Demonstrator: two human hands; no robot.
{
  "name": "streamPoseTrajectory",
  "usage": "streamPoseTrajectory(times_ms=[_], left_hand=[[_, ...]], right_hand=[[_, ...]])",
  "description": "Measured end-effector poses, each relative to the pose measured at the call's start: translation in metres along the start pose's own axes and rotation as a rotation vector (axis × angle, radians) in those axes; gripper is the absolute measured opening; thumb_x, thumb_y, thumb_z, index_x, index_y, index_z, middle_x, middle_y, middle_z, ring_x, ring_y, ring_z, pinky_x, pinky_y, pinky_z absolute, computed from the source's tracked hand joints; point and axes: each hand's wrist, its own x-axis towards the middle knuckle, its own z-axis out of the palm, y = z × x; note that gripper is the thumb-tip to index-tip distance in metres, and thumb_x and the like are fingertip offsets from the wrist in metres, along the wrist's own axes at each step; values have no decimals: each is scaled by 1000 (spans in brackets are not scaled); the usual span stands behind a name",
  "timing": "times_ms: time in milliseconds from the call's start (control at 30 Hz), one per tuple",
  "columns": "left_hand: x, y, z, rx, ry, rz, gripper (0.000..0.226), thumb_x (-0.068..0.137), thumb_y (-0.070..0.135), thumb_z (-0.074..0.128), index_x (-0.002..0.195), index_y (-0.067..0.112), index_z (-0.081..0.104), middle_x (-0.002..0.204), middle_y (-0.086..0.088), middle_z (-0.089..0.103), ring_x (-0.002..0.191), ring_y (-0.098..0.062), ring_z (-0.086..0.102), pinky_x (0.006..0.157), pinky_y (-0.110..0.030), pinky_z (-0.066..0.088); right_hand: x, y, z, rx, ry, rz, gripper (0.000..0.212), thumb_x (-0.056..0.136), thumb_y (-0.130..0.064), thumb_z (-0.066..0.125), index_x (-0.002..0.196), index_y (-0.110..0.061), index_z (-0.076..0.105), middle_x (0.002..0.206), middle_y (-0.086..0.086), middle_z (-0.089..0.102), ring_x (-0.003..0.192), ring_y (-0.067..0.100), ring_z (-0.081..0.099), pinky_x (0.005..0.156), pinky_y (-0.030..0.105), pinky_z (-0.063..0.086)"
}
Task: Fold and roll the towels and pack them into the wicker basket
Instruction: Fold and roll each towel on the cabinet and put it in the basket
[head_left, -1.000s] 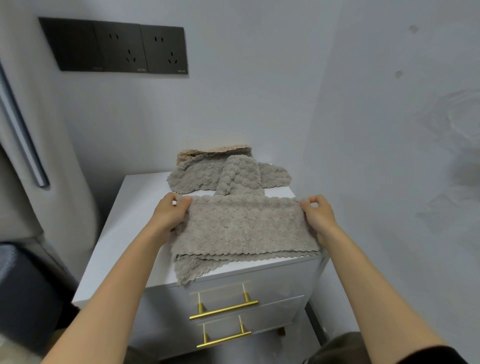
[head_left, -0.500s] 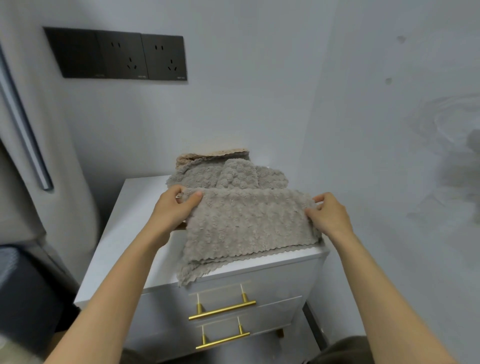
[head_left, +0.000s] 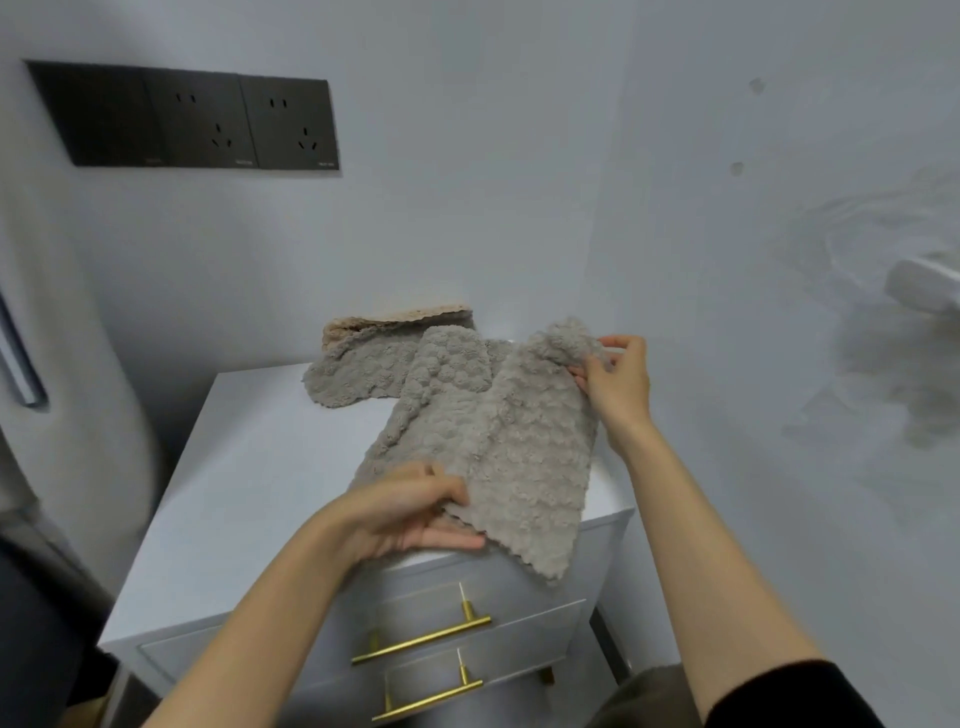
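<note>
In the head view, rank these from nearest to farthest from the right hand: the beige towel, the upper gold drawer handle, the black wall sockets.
From the right hand:
1. Beige towel, left of it at the cabinet's back.
2. Upper gold drawer handle, below, on the cabinet front.
3. Black wall sockets, far upper left.

The hands have turned the towel (head_left: 498, 447) lengthwise.

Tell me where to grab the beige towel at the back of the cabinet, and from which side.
Take the beige towel by its scalloped top edge, coming from above and the left. That edge stands free against the wall, while its lower part lies under the grey towels, and the right hand with its lifted grey towel crowds the right side.
</note>
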Motion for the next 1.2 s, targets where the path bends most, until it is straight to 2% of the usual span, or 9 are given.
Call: streamPoseTrajectory(times_ms=[167, 300, 500, 600, 667, 800, 967, 1100, 1200], left_hand=[[3, -4, 9, 58, -122, -70, 21, 93, -4, 46, 114, -3, 51, 107, -26, 68, 99, -34, 68, 81, -39, 56], [1, -7, 10, 117, -93, -103, 7, 96, 6, 53, 100, 0, 52, 103, -23, 70, 97, -33, 69, 78, -37, 57], [-1, -10, 0, 127, -45, -82, 38, 93, 26, 59, 115, -2, 50, 96, -14, 69, 85, -27, 72, 61, -25, 60], [-2, -12, -1, 225, 36, -30, 24, 95, 25, 58, 92, 2, 49, 79, -12, 62, 68, -19, 72, 53, -20, 57], [-5, -13, 0, 306, 109, 38, 23, 94, 23, 59, 84, 8, 45, 67, -9, 58, 58, -15, 69, 47, -18, 54], [-9, -16, -3, 552, 233, 245, 28, 92, 24, 62, 99, 8, 40, 70, -12, 63, 51, -19, 64, 46, -25, 52], [-10, -24, -17, 1214, 393, 585, 27, 86, 42, 64, 98, 29, 44, 75, 7, 63, 64, -6, 60, 59, -25, 48], [-4, -32, -23, 1425, 331, 886, 31, 82, 52, 59, 110, 41, 52, 110, 18, 43, 103, -6, 44, 82, -19, 42], [5, -41, -31, 1573, 200, 905, 64, 73, 74, 46, 130, 45, 50, 150, 16, 28, 140, -11, 18, 110, -31, 21]], right_hand=[[-6, -7, 26, 71, -285, -110, 44, 98, 0, 45, 134, -23, 34, 143, -1, 37, 126, 14, 47, 94, 21, 46], [-14, 1, 27, -92, -443, -149, 69, 91, 14, 31, 146, -28, 27, 158, -4, 15, 141, 19, 30, 98, 25, 40], [-31, -10, 5, -328, -512, -196, 43, 94, 2, 42, 129, -21, 53, 134, -6, 52, 102, 18, 61, 79, 28, 53], [-50, -14, -11, -434, -653, -206, 30, 94, -5, 50, 117, -23, 58, 123, -9, 57, 97, 7, 59, 71, 13, 48], [-66, -14, -21, -536, -755, -217, 30, 89, -6, 56, 112, -26, 57, 119, -9, 57, 103, 8, 56, 81, 16, 46], [-100, -6, -39, -737, -913, -246, 46, 81, -18, 67, 123, -23, 49, 119, -9, 49, 98, -5, 46, 84, 8, 36], [-134, 19, -43, -1081, -762, -577, 71, 69, -43, 75, 126, -24, 37, 129, -8, 39, 116, 12, 39, 82, 24, 35], [-138, 39, -38, -1135, -650, -768, 55, 60, -24, 73, 105, -18, 43, 113, 0, 50, 97, 22, 56, 72, 29, 46], [-136, 38, -42, -1056, -619, -799, 36, 74, -8, 59, 107, -15, 45, 108, 2, 53, 92, 24, 57, 69, 30, 46]])
